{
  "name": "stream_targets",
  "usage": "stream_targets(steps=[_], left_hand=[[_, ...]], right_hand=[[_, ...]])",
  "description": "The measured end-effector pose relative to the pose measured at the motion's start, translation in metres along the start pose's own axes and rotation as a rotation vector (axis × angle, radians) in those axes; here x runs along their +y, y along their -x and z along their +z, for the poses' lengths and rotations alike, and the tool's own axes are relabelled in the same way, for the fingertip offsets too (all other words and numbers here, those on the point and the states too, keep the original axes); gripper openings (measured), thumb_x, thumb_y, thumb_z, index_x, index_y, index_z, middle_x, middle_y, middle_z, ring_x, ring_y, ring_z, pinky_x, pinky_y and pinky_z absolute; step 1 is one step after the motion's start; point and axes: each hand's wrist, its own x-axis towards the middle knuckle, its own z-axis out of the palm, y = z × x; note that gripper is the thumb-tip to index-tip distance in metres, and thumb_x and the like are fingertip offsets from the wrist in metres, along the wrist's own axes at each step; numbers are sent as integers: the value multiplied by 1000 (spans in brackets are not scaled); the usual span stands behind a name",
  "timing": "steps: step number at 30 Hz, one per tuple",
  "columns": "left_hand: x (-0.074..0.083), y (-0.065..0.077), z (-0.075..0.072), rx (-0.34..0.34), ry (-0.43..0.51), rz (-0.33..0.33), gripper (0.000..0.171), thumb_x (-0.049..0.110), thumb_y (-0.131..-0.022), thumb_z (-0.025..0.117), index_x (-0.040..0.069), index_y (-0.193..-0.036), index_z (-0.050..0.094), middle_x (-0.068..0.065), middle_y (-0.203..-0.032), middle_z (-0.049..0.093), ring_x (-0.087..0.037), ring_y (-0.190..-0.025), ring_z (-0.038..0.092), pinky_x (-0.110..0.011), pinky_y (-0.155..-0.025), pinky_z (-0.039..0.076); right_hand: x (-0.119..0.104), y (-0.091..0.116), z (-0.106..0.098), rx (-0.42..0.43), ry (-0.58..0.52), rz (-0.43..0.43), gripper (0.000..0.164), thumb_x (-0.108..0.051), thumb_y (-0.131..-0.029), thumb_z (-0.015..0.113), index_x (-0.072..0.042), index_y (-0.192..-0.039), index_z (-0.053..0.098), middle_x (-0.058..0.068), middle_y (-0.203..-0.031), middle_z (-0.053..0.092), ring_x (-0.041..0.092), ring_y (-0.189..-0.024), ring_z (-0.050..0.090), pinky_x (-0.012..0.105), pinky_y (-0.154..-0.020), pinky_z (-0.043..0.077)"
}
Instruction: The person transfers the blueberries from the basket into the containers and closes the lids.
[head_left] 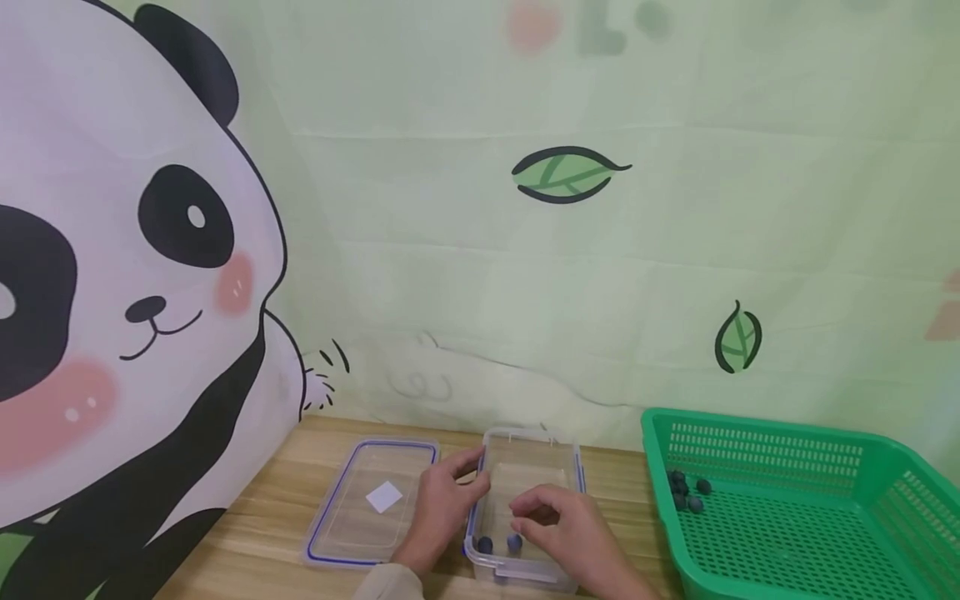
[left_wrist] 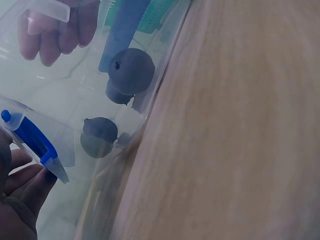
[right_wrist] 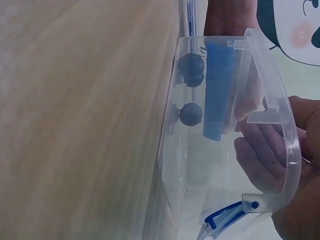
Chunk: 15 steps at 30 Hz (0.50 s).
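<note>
A clear plastic container (head_left: 528, 467) with blue latches stands lengthwise on the table. Two blueberries lie on its floor: one blueberry (head_left: 514, 543) near the middle of the near end, the other blueberry (head_left: 484, 545) in the near left corner. My left hand (head_left: 442, 504) holds the container's left side, fingertips at the rim; in the left wrist view its fingers curve beside a blue latch (left_wrist: 35, 140). Over the near right part of the container hangs my right hand (head_left: 566, 529), fingers loosely bent, nothing visible between thumb and fingers.
To the left, a clear lid (head_left: 341, 500) with a blue seal and a white paper square (head_left: 384, 497) lies flat. A green basket (head_left: 780, 429) stands at the right, several blueberries (head_left: 696, 505) gathered in its left part. Behind the wooden table (head_left: 255, 533) hangs a panda-printed cloth (head_left: 420, 208).
</note>
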Motion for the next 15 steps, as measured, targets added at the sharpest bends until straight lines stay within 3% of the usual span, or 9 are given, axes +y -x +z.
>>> stream_targets(steps=[11, 15], left_hand=[[-1, -1, -1, -12, 14, -5, 42, 3, -88, 75, -3, -130, 72, -19, -121, 76, -39, -116, 71, -37, -89, 63], [-1, 0, 0, -15, 35, -13, 43, 3, -88, 75, -4, -130, 71, -20, -121, 75, -40, -117, 71, -38, -90, 63]], right_hand=[[-5, -2, -6, 25, -43, 49, 11, -10, -94, 81, -7, -104, 79, 3, -99, 78, 16, -87, 72, 23, -74, 60], [-14, -2, -13, 73, -79, 33, 12, -10, -94, 81, -5, -105, 79, 5, -100, 79, 18, -88, 74, 23, -75, 61]])
